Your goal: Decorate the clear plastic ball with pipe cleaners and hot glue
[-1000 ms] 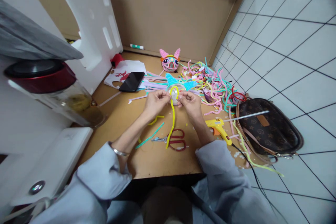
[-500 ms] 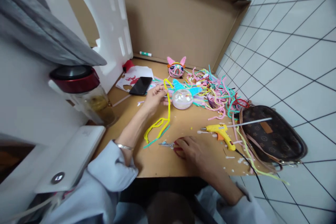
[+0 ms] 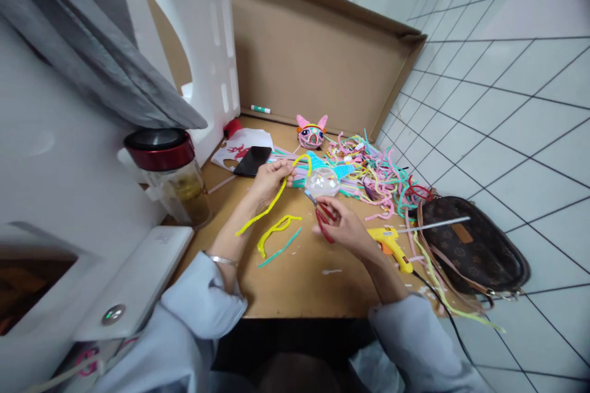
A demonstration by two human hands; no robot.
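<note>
Between the fingertips of my left hand point(image 3: 273, 182) is a yellow pipe cleaner point(image 3: 271, 204), one end curving up to the right and the other trailing down over my forearm. My right hand point(image 3: 340, 221) grips a pair of red-handled scissors point(image 3: 325, 221), raised over the table with the blades towards the clear round ball point(image 3: 322, 182). Blue ear-like shapes point(image 3: 342, 170) stick out from that ball. Below my hands lie a bent yellow pipe cleaner piece point(image 3: 271, 232) and a straight teal pipe cleaner point(image 3: 281, 248).
A yellow glue gun point(image 3: 389, 242) lies to the right, near a brown handbag point(image 3: 470, 245). Behind are a pile of pipe cleaners point(image 3: 387, 178), a pink-eared animal head point(image 3: 311, 134) and a black phone point(image 3: 253, 161). At left stand a red-lidded jar point(image 3: 168, 178) and a white device point(image 3: 133, 285).
My right hand has lifted the scissors off the table and brought them up near the ball. The yellow pipe cleaner in my left hand now hangs apart from the bent piece below.
</note>
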